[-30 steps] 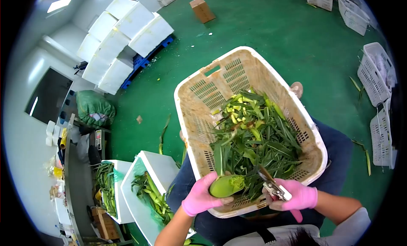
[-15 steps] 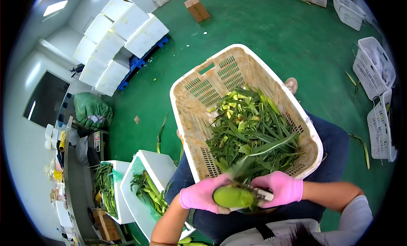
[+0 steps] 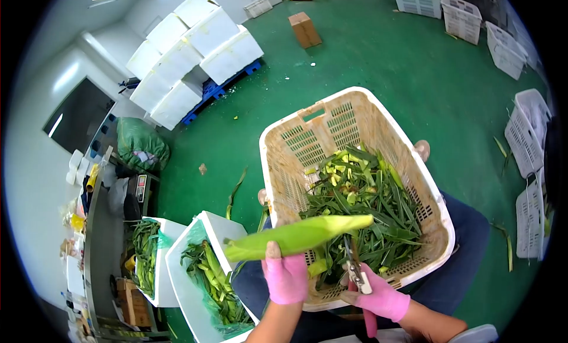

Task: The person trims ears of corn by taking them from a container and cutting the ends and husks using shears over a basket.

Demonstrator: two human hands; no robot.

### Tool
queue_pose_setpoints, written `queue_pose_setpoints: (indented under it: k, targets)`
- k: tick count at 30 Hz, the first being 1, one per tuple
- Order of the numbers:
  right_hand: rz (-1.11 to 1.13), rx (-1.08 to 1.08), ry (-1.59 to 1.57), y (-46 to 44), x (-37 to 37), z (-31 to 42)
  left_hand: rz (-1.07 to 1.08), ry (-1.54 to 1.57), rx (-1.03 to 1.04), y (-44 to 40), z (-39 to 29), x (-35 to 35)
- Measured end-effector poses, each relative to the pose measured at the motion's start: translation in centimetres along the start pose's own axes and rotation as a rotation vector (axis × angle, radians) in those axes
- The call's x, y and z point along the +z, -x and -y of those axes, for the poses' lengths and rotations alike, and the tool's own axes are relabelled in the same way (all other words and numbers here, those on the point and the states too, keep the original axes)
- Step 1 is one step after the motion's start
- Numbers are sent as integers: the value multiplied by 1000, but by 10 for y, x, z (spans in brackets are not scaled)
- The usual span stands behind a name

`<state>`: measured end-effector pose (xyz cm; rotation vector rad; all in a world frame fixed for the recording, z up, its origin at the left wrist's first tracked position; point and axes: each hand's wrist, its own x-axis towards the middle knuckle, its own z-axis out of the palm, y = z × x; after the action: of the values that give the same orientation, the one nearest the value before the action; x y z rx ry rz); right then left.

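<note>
An ear of corn (image 3: 296,235), still in its green husk, lies across my pink-gloved left hand (image 3: 286,276), whose fingers close around it with the thumb in front. It is held nearly level over the near left part of the basket. Pruning shears (image 3: 357,273) with pink handles are gripped in my gloved right hand (image 3: 383,297), blades pointing up, below the corn's right end and apart from my left hand. Under both hands a white slatted basket (image 3: 273,171), brown-stained inside, holds cut husk leaves (image 3: 355,195) and pale stalk ends.
Two foam boxes stand at the lower left: the nearer foam box (image 3: 228,227) contains husked-on corn (image 3: 216,278), the other green leaves. White foam boxes (image 3: 216,32) are stacked on a blue pallet (image 3: 222,89). A carton (image 3: 305,31) sits on the green floor. White baskets (image 3: 529,219) line the right side.
The corn has turned from end-on to lengthwise and moved up and left in my left hand. My hands have moved apart, and the shears are away from the corn. The view has shifted.
</note>
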<state>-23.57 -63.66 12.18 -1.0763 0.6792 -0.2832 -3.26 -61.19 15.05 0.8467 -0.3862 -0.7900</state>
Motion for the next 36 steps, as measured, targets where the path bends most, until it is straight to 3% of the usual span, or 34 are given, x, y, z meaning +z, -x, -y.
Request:
queue_pose_setpoints:
  k: [1,4,5,8,12,15,18,19,20,21,22,24,25,26,30,31,33,34,36]
  targets:
    - [-93,-71,68,-8,4,9,-16,23,-39,12,3,2]
    - [-461,-545,839,-34,0,25,-175,98,-103,32,16,4]
    - [-456,-606,875,-39,-1,30,-208,144,-112,33,16,2]
    - [-349,-565,787,-55,-6,18,-236,228,-113,31,12,-4]
    - [-353,-342,642,-59,0,14,-166,310,-200,21,13,-21]
    - [-43,-146,277,-43,-7,6,-220,417,-332,8,13,-33]
    - [291,219,-73,-3,-7,22,45,860,-461,-9,35,-81]
    - [238,57,-225,-3,-6,16,9,1128,-636,-17,25,-84]
    - [207,-116,-386,-3,-5,10,144,1173,-578,-18,22,-89]
    - [200,-289,-533,-3,-4,5,141,1035,-508,-18,19,-95]
    - [143,-230,-624,-8,2,30,135,893,-445,-17,14,-100]
    - [-3,-135,-640,-21,-5,39,-7,895,-503,-3,-4,-87]
    - [-86,-95,-569,-26,-11,26,8,661,-520,1,-12,-90]
    - [-30,-72,-493,-33,-18,12,20,430,-535,7,-17,-94]
    - [80,89,-542,-24,8,10,147,49,-482,50,-42,-128]
    - [94,94,-547,-18,13,5,46,-80,-454,67,-69,-140]
    - [160,110,-502,-11,17,-23,-176,-47,-484,118,-111,-189]
    - [154,129,-420,-1,15,-35,-255,-84,-496,154,-120,-248]
    - [136,236,-406,12,8,-74,-550,-399,-541,233,-157,-296]
